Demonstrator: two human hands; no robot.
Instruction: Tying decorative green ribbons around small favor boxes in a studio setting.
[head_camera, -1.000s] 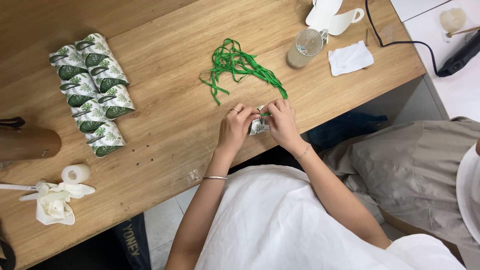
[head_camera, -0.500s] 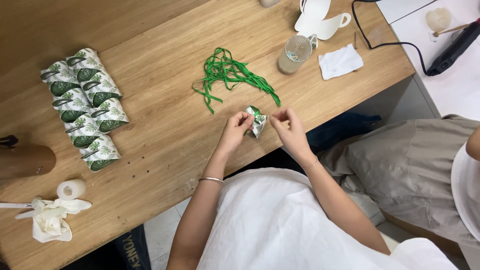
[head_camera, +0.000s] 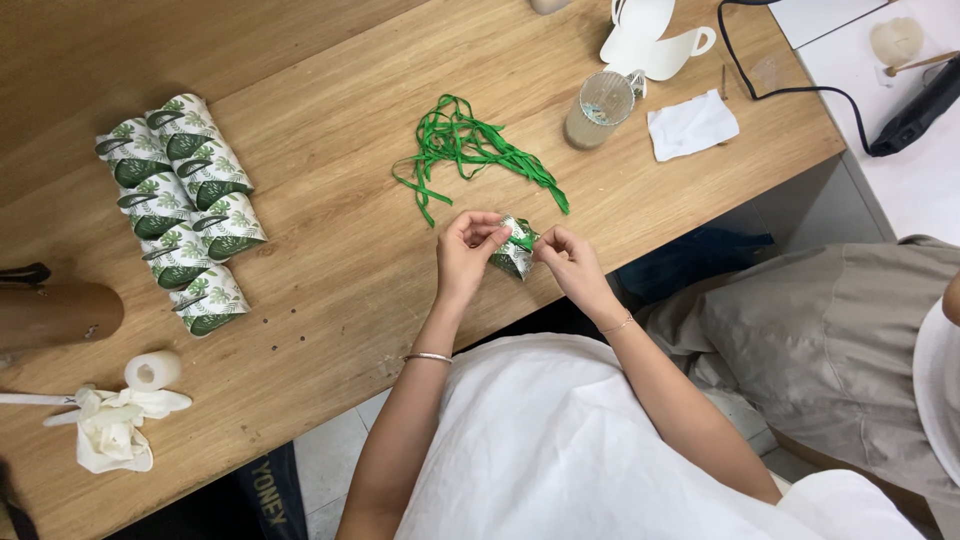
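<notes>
Small white paper favour box with green leaf print (head_camera: 514, 250), folded into a pillow shape, sits raised just off the wooden surface (head_camera: 330, 200), pinched between both hands near the front edge. Held up like this, both ends stay reachable to the fingertips; a bit of green ribbon seems to cross its top, though that detail is too small to be sure.

Left hand (head_camera: 468, 243): fingers curled in, thumb and forefinger closed on the box's left end. Grasping, not flat.

Right hand (head_camera: 562, 255): fingers bent, tips closed on the box's right end, maybe on the ribbon there; cannot tell which. Thin bracelet on each wrist.

Just beyond the hands, a loose tangle of green ribbon strips (head_camera: 470, 150) lies within easy reach, likely stock for tying.

Far off to the left of the left hand, a cluster of matching leaf-print boxes (head_camera: 180, 210) lies packed side by side, touching, probably set apart as a finished lot.

Beyond the right hand: a clear glass tumbler (head_camera: 600, 110), a folded white cloth (head_camera: 692, 125) beside it, and a white cup-shaped paper cut-out (head_camera: 655, 40) at the far edge. A black cable (head_camera: 790, 88) runs off to the right.

Well left and nearer the person: a small white tape roll (head_camera: 152, 371), a white fabric flower (head_camera: 110, 430), and a brown cardboard tube (head_camera: 55, 315).

A second person in grey-beige clothing (head_camera: 830, 340) sits to the right.
</notes>
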